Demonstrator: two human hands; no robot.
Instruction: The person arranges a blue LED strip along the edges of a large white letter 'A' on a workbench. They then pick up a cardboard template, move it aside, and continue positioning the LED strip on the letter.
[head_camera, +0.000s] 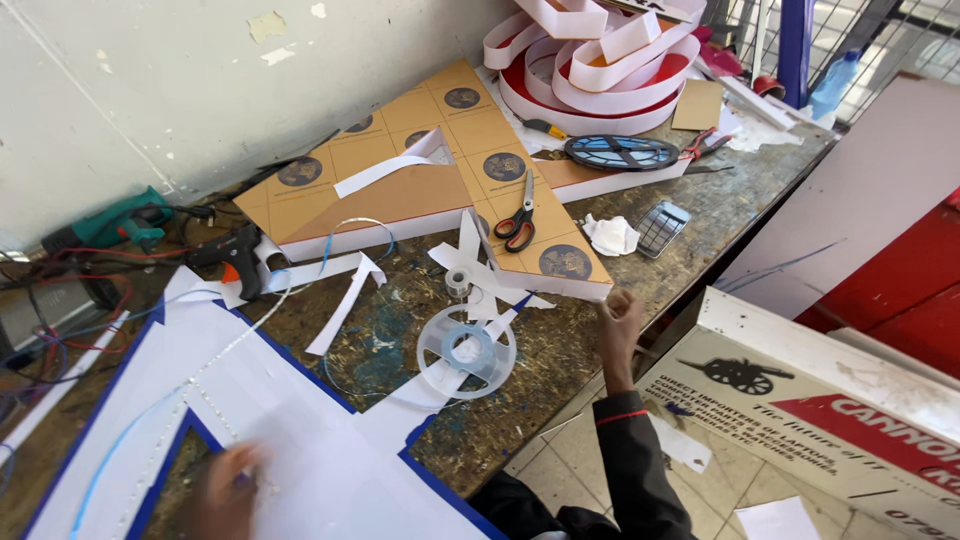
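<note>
While pressed flat on the near left, left hand (225, 490) blurred over a large white letter panel (290, 440) with blue edging; fingers spread open on its face as far as the blur allows, gripping nothing. Panel broad, white, angular, outlined in dark blue, with a thin dotted light strip (215, 365) running diagonally across it and a pale blue wire trailing alongside. Panel's near edge cut off by the frame; its far right tip reaching toward a clear plastic reel (467, 350) lying flat on the table (700, 215).

Right hand (619, 322) at the table's near right edge, in a dark sleeve, fingers curled closed against the corner of an orange patterned triangular panel (440, 165); cannot tell whether anything small pinched there. Red-handled scissors (518, 222) lying on that orange panel, well apart from both hands. White paper strips scattered between the two panels. Black glue gun (230, 255) at far left beside a green power tool (115, 225). Dark round reel (620, 152) and coiled red-and-white letter shells (600, 65) far right. Crumpled white cloth (610, 235) near the right edge.

Open table surface mostly a worn patch between reel and right hand; table edge dropping to tiled floor just right of that hand, where a printed signboard (800, 400) leans.
</note>
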